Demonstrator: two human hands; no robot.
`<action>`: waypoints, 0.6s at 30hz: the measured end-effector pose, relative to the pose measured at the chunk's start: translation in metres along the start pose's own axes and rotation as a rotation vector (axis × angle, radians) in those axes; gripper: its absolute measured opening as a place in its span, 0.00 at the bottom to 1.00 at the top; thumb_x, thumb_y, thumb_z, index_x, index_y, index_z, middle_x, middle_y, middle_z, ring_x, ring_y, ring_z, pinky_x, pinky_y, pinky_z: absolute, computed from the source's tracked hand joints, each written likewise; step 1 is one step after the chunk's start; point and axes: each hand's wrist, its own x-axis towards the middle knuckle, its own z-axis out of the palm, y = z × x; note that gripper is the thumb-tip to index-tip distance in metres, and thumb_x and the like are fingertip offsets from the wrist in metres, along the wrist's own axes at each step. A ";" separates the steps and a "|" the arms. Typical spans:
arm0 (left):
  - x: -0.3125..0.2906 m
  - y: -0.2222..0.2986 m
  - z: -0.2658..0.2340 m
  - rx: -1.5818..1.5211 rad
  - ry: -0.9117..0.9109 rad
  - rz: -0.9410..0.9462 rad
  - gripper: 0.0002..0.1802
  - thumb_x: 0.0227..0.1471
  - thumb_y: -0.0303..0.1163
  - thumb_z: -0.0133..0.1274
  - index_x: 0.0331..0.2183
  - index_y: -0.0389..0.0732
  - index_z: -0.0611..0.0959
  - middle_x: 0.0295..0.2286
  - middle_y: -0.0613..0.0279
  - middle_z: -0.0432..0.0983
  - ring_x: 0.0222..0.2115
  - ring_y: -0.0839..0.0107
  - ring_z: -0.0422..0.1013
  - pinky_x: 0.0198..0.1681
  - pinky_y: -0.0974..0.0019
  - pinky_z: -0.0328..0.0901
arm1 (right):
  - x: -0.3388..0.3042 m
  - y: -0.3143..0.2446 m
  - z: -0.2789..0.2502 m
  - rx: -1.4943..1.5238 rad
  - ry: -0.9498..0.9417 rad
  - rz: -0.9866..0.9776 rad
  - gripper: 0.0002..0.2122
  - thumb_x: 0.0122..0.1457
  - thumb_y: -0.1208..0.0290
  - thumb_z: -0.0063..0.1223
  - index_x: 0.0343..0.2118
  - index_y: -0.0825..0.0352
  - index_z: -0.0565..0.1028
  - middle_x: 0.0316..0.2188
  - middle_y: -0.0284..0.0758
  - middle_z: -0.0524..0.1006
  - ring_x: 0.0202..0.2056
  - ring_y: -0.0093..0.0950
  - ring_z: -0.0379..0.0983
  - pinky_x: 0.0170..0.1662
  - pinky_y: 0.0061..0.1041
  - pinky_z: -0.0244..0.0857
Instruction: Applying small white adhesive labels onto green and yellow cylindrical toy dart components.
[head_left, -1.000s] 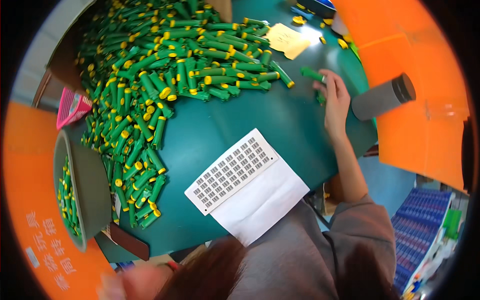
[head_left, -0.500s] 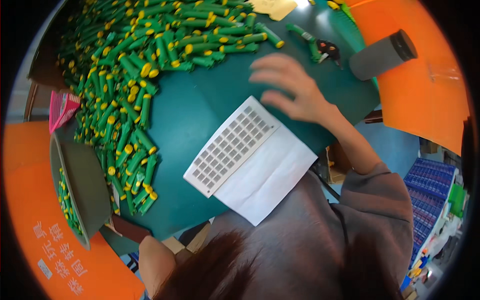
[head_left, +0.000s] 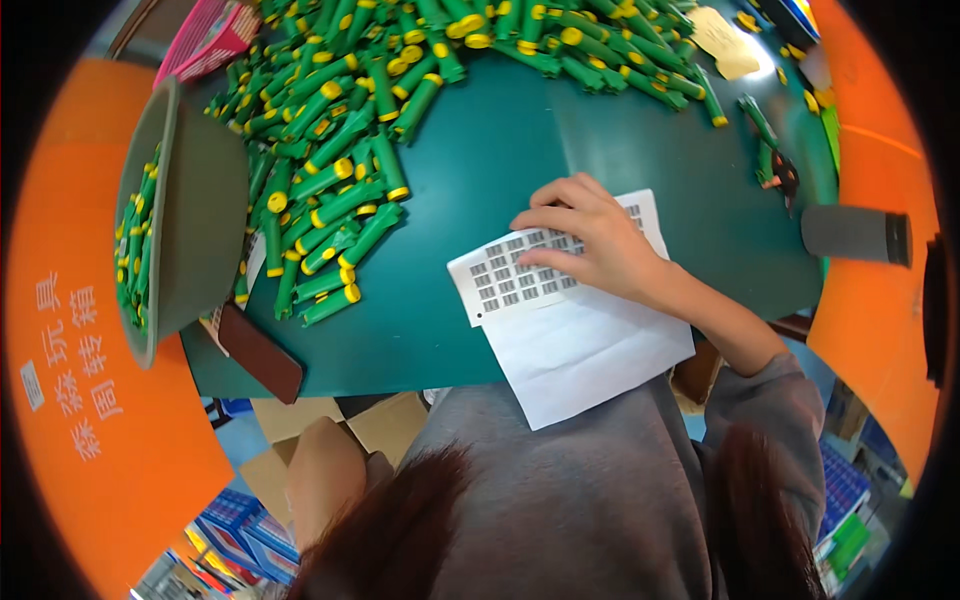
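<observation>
My right hand [head_left: 600,240] rests over a white sheet of small printed labels [head_left: 505,285]. Its fingers are bent and spread a little, with a gap between thumb and forefinger, and nothing visible between them. The hand covers the middle of the label grid. Below the grid, plain white paper [head_left: 590,345] reaches past the table's near edge onto my lap. Of my left arm only a bent part [head_left: 330,470] shows at the lower left, below the table edge; the left hand itself is out of sight.
Many green tubes with yellow ends [head_left: 345,205] are heaped along the far and left sides of the green table [head_left: 480,150]. A grey-green basin [head_left: 205,200] holds more. A brown phone-like case [head_left: 258,352] lies near the front-left edge. At right stand a dark cylinder [head_left: 850,235] and orange panel [head_left: 870,130].
My right hand has come down from above the sheet's far corner onto the label grid. The head view has turned, so table, heap and basin appear shifted. The left arm stays low.
</observation>
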 end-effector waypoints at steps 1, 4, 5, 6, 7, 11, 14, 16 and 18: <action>-0.002 -0.002 0.001 0.024 -0.002 0.006 0.24 0.47 0.33 0.64 0.48 0.43 0.83 0.38 0.58 0.77 0.38 0.58 0.73 0.43 0.59 0.68 | 0.001 0.001 0.001 0.002 0.030 0.056 0.14 0.50 0.67 0.69 0.39 0.62 0.82 0.39 0.32 0.76 0.41 0.31 0.69 0.44 0.29 0.66; 0.003 -0.007 0.007 0.104 -0.013 0.023 0.23 0.46 0.32 0.64 0.47 0.43 0.83 0.38 0.58 0.77 0.38 0.58 0.72 0.43 0.59 0.68 | 0.008 -0.002 0.004 0.035 0.074 0.107 0.08 0.50 0.70 0.69 0.34 0.64 0.84 0.33 0.31 0.77 0.36 0.29 0.70 0.40 0.27 0.66; 0.001 -0.004 0.008 0.113 -0.010 0.038 0.23 0.46 0.32 0.64 0.47 0.43 0.83 0.38 0.58 0.77 0.38 0.58 0.72 0.44 0.59 0.68 | 0.005 -0.006 0.001 0.049 0.096 0.158 0.08 0.50 0.71 0.69 0.34 0.64 0.84 0.33 0.31 0.78 0.36 0.28 0.70 0.39 0.27 0.66; 0.004 0.001 0.010 0.121 -0.007 0.054 0.22 0.46 0.32 0.64 0.47 0.43 0.84 0.38 0.58 0.77 0.38 0.58 0.72 0.44 0.59 0.68 | 0.002 -0.011 -0.002 0.061 0.120 0.210 0.08 0.50 0.72 0.69 0.34 0.64 0.84 0.33 0.31 0.78 0.36 0.28 0.70 0.39 0.26 0.66; 0.011 0.001 0.049 0.064 -0.016 -0.222 0.17 0.46 0.28 0.65 0.42 0.45 0.86 0.39 0.63 0.77 0.40 0.59 0.71 0.44 0.58 0.67 | 0.010 -0.006 0.007 0.062 0.100 0.184 0.08 0.49 0.73 0.68 0.33 0.65 0.85 0.33 0.31 0.78 0.37 0.27 0.71 0.39 0.26 0.66; 0.001 -0.033 0.105 0.099 -0.066 -0.128 0.16 0.42 0.28 0.67 0.39 0.44 0.86 0.38 0.68 0.78 0.38 0.63 0.71 0.40 0.62 0.66 | 0.011 -0.006 0.008 0.036 0.104 0.176 0.08 0.49 0.74 0.69 0.33 0.65 0.85 0.33 0.32 0.78 0.37 0.27 0.72 0.39 0.26 0.67; -0.001 -0.037 0.115 0.114 -0.076 -0.093 0.14 0.40 0.26 0.67 0.35 0.44 0.87 0.35 0.70 0.79 0.35 0.66 0.70 0.36 0.63 0.65 | 0.009 -0.005 0.011 0.025 0.139 0.175 0.08 0.48 0.74 0.69 0.33 0.65 0.85 0.32 0.32 0.78 0.37 0.27 0.72 0.39 0.25 0.68; -0.001 -0.038 0.117 0.065 -0.061 -0.069 0.15 0.37 0.25 0.66 0.34 0.45 0.87 0.34 0.71 0.79 0.33 0.67 0.70 0.34 0.65 0.65 | 0.008 -0.006 0.010 0.014 0.144 0.208 0.08 0.48 0.75 0.70 0.33 0.65 0.85 0.32 0.32 0.78 0.37 0.28 0.72 0.39 0.25 0.68; -0.001 -0.038 0.116 0.107 -0.060 -0.040 0.15 0.34 0.25 0.65 0.32 0.44 0.86 0.33 0.71 0.79 0.33 0.68 0.71 0.34 0.65 0.65 | 0.008 -0.008 0.011 0.027 0.142 0.206 0.08 0.47 0.75 0.70 0.33 0.65 0.85 0.32 0.32 0.78 0.37 0.27 0.72 0.38 0.25 0.68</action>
